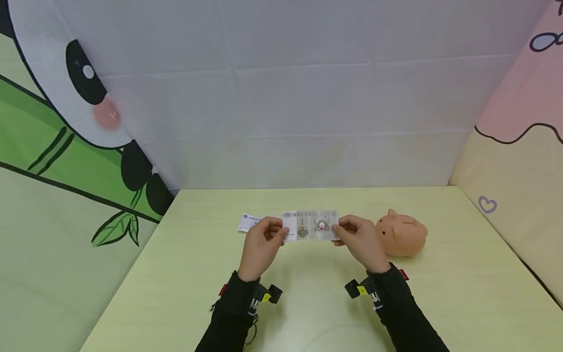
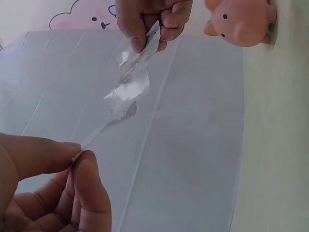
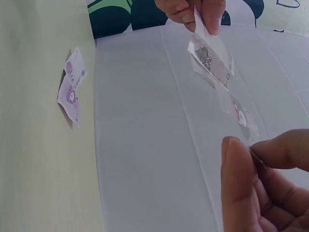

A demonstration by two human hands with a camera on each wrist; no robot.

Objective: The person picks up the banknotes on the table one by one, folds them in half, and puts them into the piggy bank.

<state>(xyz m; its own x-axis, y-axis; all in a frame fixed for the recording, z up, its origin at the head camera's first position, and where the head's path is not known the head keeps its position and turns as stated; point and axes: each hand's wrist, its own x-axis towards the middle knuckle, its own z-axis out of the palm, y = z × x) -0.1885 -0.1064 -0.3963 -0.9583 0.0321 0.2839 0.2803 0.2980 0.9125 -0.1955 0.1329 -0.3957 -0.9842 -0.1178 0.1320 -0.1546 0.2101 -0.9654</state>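
Two banknotes and one piggy bank are in view, along with two hands. Furthest left, a purple banknote [image 1: 249, 222] lies flat on the pale green desk [image 1: 308, 303], just beyond and to the left of the left hand [image 1: 262, 242]; the right wrist view shows it as a single note with nothing touching it. The left hand pinches the left end of a second, greenish banknote [image 1: 311, 225] between thumb and forefinger, its other fingers curled beneath. That note is stretched out level between the two hands, held above the desk with its printed face toward the person. The right hand [image 1: 357, 238] pinches the note's right end the same way, thumb against forefinger. Just to the right of the right hand, close to its knuckles but apart from them, one orange piggy bank [image 1: 402, 233] stands on the desk, its snout turned toward the hands.
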